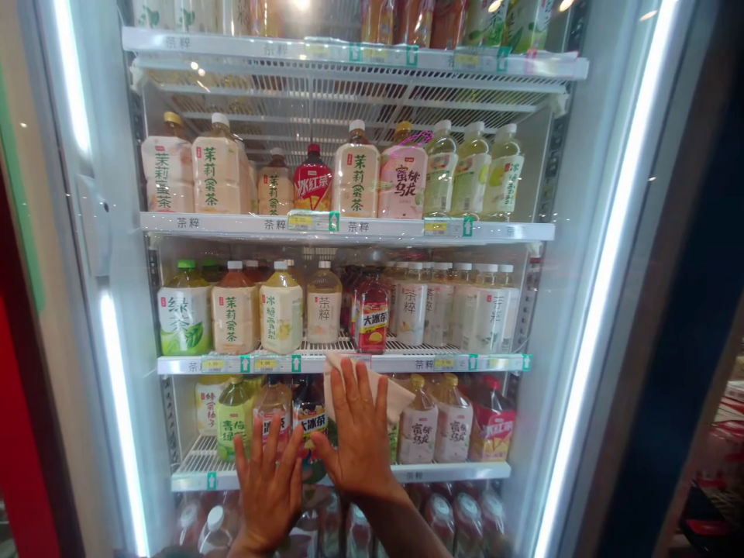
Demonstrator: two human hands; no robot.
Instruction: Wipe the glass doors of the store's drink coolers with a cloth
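Note:
Both my hands lie flat on the glass door (pixel 546 310) of a drinks fridge. My right hand (pixel 357 438) has its fingers spread and presses a white cloth (pixel 390 394) against the glass at the height of the third shelf. My left hand (pixel 268 484) rests beside it, lower and to the left, fingers spread, with nothing in it. Behind the glass stand rows of tea bottles, among them a red-labelled bottle (pixel 370 316) on the shelf just above my right hand.
The fridge has several white wire shelves (pixel 342 227) full of bottled drinks with price tags on their edges. Bright light strips (pixel 598 294) run down both door sides. A red panel (pixel 17 434) stands at far left, a dark frame at right.

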